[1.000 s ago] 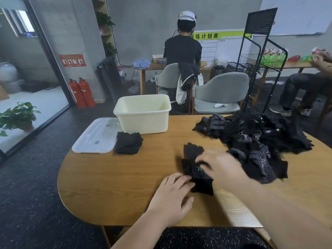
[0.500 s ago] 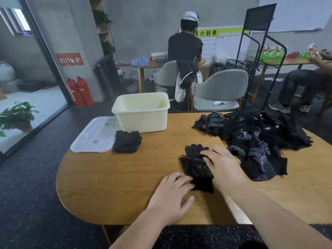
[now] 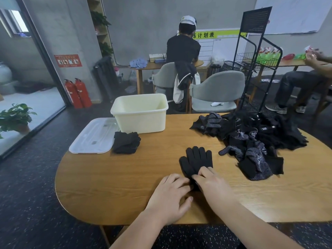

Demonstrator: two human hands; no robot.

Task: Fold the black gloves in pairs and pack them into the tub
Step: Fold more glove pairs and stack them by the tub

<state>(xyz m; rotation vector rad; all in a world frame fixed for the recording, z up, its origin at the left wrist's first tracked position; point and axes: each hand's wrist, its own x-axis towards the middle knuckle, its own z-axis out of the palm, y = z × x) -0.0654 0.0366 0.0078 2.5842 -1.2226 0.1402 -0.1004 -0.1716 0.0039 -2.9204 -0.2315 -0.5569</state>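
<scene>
The left hand and right hand press straight, released fingers on the near cuff of the flat glove pair, which probably needs folding over next.

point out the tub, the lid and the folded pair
tub [image 3: 142, 121]: head view, front wall
lid [image 3: 93, 137]: head view, middle of top face
folded pair [image 3: 125, 143]: head view, middle of bundle

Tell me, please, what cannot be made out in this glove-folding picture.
Head view: the cuff end of the flat glove is covered by the left hand and right hand; whether it is one glove or a stacked pair, I cannot tell.
Head view: the near wall of the tub hides its floor, so any contents go unseen.
Head view: the glove pile overlaps black on black, so no count is possible.
</scene>
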